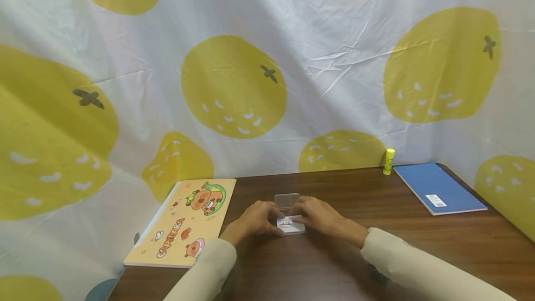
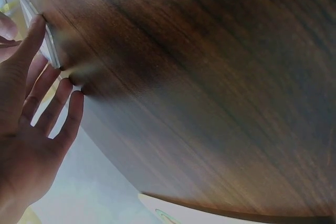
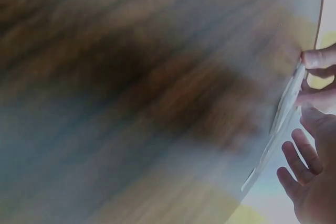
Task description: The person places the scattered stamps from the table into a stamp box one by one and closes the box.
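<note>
A small clear plastic case (image 1: 294, 232) lies on the table with its transparent lid (image 1: 286, 200) tipped back. Inside it sits a white printed card (image 1: 288, 222), or several in a stack. My left hand (image 1: 256, 219) holds the case by its left side, thumb at the near corner; in the left wrist view the other fingers spread loosely. From the right, my right hand (image 1: 319, 215) reaches over the card, with thumb and forefinger touching around its upper right part. The remaining fingers of the right hand (image 3: 315, 166) are loosely extended in the right wrist view.
On the left lies a yellow notebook (image 1: 184, 224) with capybara drawings. A blue notebook (image 1: 439, 188) is at the back right, beside an upright yellow glue stick (image 1: 388, 161). A fruit-printed curtain (image 1: 334, 82) closes off the back of the dark wooden table (image 1: 267, 273).
</note>
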A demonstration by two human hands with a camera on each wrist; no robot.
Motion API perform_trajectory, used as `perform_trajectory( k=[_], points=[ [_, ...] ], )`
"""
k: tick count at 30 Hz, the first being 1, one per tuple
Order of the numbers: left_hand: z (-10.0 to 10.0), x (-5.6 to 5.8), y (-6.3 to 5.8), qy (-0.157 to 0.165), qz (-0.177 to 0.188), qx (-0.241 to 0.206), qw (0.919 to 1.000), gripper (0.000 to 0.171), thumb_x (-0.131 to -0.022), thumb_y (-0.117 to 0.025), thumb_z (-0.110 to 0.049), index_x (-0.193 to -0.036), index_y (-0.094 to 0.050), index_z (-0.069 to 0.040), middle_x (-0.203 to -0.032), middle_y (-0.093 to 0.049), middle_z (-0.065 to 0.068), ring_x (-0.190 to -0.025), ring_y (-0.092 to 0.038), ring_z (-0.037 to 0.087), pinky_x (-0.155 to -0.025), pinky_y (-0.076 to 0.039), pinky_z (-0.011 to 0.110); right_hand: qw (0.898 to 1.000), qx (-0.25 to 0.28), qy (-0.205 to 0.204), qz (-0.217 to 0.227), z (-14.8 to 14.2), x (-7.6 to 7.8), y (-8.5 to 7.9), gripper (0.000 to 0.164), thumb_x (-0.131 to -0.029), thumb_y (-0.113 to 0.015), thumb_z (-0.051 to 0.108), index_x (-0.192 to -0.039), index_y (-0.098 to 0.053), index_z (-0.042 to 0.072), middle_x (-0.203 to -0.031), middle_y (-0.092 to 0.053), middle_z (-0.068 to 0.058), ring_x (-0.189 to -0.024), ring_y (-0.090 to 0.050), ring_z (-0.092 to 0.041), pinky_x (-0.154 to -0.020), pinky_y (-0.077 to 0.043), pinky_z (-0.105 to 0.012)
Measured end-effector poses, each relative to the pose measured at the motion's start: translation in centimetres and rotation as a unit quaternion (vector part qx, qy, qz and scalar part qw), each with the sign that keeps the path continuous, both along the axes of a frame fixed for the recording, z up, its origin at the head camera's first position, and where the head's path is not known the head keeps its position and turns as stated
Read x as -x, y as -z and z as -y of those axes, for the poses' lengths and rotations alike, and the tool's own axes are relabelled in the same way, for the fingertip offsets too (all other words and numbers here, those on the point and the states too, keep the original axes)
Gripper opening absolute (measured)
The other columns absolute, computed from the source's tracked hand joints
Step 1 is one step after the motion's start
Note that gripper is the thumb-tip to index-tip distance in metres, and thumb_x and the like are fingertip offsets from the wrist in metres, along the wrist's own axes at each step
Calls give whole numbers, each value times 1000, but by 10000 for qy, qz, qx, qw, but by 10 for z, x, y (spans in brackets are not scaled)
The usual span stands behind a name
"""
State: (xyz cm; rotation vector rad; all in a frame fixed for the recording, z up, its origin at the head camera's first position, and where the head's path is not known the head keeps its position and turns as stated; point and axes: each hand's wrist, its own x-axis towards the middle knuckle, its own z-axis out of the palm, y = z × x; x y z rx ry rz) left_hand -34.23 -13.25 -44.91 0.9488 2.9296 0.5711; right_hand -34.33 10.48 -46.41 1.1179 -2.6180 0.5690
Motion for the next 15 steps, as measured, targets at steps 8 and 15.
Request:
perform_trajectory(
  k=[8, 15],
  points=[
    [0, -1, -1, -60, 60, -23, 10000, 47, -74, -95, -36, -114, -81, -15, -120, -73, 1, -115, -66, 21, -102, -51, 40, 9996, 82, 219, 187, -12, 6, -4, 18, -95, -77, 22, -111, -79, 14, -108, -69, 3, -103, -69, -19, -88, -58, -42],
    [0, -1, 0, 5, -28, -40, 10000, 47, -74, -95, -36, -113, -81, -15, -116, -74, 0, -109, -67, 18, -98, -53, 38, 9992, 218, 294, 148, -23, 9, -4, 17, -94, -78, 20, -110, -78, 13, -107, -71, -1, -102, -70, -23, -87, -58, -44]
  ],
)
